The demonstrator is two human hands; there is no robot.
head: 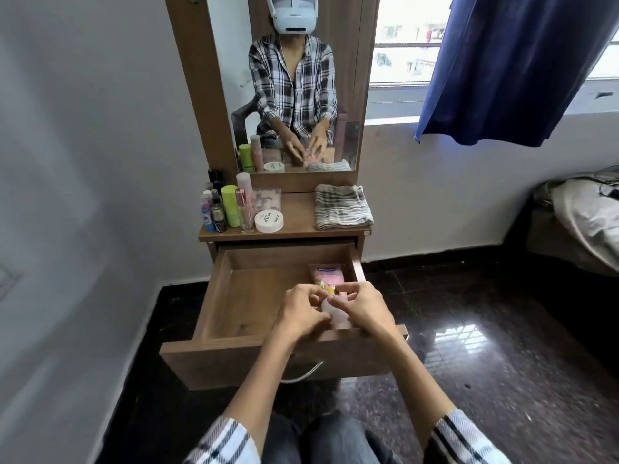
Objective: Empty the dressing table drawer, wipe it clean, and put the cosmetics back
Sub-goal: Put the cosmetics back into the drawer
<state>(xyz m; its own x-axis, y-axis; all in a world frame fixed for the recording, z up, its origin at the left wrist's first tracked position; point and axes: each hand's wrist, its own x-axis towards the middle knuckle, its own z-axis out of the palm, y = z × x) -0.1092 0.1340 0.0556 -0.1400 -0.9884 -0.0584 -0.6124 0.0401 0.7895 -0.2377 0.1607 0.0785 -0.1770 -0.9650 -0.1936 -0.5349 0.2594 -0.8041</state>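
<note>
The wooden drawer (248, 296) is pulled out of the dressing table, its left part bare. A pink tube (326, 274) lies at its right side. Over the drawer's right front, my left hand (301, 313) and my right hand (360, 308) meet around a small pale pink container (330, 304), fingers curled on it from both sides; most of it is hidden. On the tabletop stand several bottles (221, 209), a green bottle (231, 205), a round white jar (269, 221) and a clear box (267, 200). A folded striped cloth (343, 205) lies at the right.
A mirror (294, 82) rises behind the tabletop and reflects a person in a plaid shirt. White wall is on the left, a window with a blue curtain (509, 61) on the right, a bed (582, 226) at far right. The floor is dark and glossy.
</note>
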